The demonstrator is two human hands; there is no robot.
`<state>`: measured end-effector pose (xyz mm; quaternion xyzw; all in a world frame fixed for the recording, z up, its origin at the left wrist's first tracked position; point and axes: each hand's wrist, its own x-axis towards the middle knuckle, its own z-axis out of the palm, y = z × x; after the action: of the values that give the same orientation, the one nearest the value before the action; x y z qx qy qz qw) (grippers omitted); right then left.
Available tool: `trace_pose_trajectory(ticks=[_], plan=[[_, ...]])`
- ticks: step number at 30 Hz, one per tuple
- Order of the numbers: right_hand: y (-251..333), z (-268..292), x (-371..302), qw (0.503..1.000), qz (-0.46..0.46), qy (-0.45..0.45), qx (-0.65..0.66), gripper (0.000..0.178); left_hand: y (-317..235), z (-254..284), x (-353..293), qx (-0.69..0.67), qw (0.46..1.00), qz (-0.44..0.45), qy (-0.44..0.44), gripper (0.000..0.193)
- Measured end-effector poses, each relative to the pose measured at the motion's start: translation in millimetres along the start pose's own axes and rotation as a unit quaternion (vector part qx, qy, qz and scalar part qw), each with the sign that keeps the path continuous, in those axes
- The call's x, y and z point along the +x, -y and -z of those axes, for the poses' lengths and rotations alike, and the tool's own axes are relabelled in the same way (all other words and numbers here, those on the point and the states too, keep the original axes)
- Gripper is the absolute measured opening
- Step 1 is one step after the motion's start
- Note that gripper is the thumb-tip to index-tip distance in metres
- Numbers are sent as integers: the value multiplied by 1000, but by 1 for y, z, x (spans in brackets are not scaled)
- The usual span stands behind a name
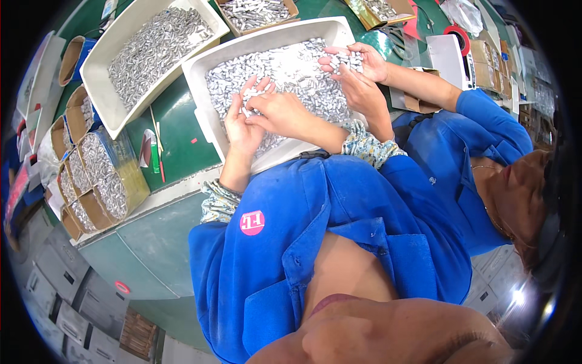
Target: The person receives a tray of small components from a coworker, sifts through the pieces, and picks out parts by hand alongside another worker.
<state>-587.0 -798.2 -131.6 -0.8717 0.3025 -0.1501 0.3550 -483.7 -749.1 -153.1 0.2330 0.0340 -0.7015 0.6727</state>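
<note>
My left hand (243,134) is turned palm up with its fingers curled, holding several small silvery metal pieces (252,93). Over that palm reaches my right hand (284,114), its fingertips bent together at the pieces; whether one is pinched between them is hidden. Both hands are above a white plastic tub (202,124) filled with short silvery metal cylinders (291,67). At the tub's right side a co-worker's hands (365,91) hold a heap of the same pieces.
A second white tub (97,73) of metal pieces stands at the left. Divided cardboard boxes (100,176) of pieces line the table's left edge. Pens (160,151) lie on the green table. Beside me on the right sits a co-worker in blue (442,151). Another carton (291,9) stands behind.
</note>
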Motion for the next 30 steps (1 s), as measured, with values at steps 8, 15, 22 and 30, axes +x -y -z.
trace_pose_trajectory(ticks=[8, 15, 22, 30], plan=[[-13, -4, 0, 954, -96, -20, 283, 12, 2, 7, 0, -91, 995, 22, -39, 45], [-22, 25, 2, 634, -168, 75, 751, 12, -2, 20, 1, -280, 952, 69, 104, 42], [-30, 19, 2, 866, -126, -2, 484, 15, -5, 12, 1, -234, 968, 46, 71, 43], [-1, 11, -4, 990, 62, 43, -123, 15, -5, -9, -4, -139, 990, 4, 20, 44]])
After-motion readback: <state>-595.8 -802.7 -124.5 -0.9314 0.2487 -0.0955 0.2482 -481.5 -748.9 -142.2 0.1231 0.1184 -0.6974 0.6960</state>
